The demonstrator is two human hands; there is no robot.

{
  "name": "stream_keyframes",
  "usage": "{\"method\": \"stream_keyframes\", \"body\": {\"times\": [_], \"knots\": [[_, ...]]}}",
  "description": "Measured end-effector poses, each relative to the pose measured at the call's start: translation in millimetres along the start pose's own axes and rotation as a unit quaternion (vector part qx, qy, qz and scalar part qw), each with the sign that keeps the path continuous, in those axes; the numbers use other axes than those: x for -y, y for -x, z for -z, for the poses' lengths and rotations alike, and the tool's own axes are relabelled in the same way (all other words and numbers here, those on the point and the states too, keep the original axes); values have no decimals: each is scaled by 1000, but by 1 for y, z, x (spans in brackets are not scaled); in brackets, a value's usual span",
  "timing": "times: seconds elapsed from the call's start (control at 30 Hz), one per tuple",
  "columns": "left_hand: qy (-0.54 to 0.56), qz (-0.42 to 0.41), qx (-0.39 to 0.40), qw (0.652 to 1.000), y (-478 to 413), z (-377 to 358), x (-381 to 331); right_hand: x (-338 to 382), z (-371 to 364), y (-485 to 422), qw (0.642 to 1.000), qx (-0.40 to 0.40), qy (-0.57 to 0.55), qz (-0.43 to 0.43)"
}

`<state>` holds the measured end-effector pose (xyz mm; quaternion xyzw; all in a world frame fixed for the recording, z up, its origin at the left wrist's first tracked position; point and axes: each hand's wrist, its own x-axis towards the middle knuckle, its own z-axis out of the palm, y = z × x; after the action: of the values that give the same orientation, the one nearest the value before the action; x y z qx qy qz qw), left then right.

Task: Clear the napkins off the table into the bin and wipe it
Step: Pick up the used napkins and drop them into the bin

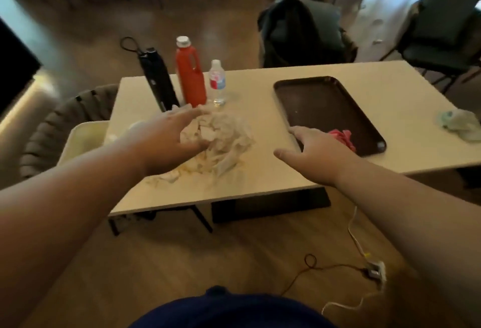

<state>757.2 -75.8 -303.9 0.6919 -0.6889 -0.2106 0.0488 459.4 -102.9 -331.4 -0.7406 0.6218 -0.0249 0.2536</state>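
left hand (pixel 166 142) spreads wide over the napkins (pixel 229 140), perhaps touching them. right hand (pixel 317 153), fingers splayed, holds nothing by the tray (pixel 325 98).

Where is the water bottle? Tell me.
Head view: the water bottle stands on the table, left half, right of the red bottle, behind the crumpled napkins.

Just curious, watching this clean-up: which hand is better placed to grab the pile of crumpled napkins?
Left. The left hand is spread over the crumpled napkins, with its fingers on the pile. The right hand is apart from them, at the near corner of the dark tray.
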Motion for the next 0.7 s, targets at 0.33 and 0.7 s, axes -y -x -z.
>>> {"method": "stream_keyframes", "body": {"times": [0.33,0.7], "knots": [[37,127,-58,990,25,9,85,72,-28,-65,996,36,23,80],[-31,96,-51,994,14,51,241,208,-81,-104,998,22,2,58]]}}
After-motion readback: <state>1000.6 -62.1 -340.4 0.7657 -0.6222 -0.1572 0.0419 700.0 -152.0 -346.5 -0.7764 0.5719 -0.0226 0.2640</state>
